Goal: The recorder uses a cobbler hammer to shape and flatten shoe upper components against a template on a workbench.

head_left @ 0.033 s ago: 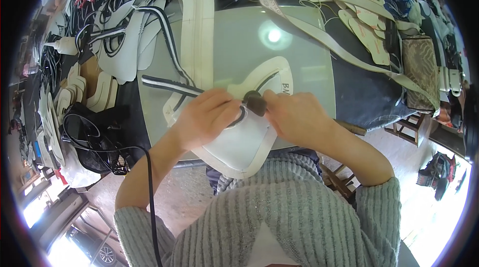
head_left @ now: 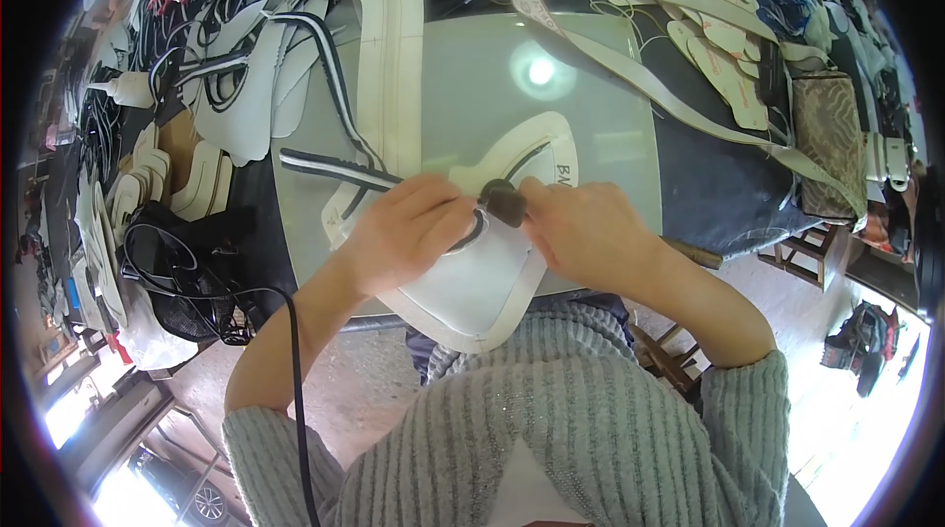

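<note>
A white shaped piece [head_left: 468, 296] with a cream border overhangs the table's near edge. My left hand [head_left: 418, 232] is closed over its upper left part, fingers pinching a black-and-white striped strip [head_left: 330, 168] that follows the piece's curved edge. The strip's loose end sticks out to the left. My right hand [head_left: 581, 232] is closed round a hammer, whose dark rounded head [head_left: 504, 203] rests beside my left fingertips over the piece. Most of the handle is hidden; a brown end [head_left: 694, 251] shows past my right forearm. A long cream hooked pattern piece [head_left: 391, 64] lies behind.
A greenish glass-like sheet [head_left: 472, 64] covers the table's middle. A cream band [head_left: 630, 60] loops across the right. Stacked cutouts [head_left: 714, 64] lie far right, beside a patterned box [head_left: 825, 138]. At left are a white nozzle bottle [head_left: 128, 88] and a black cable [head_left: 297, 360].
</note>
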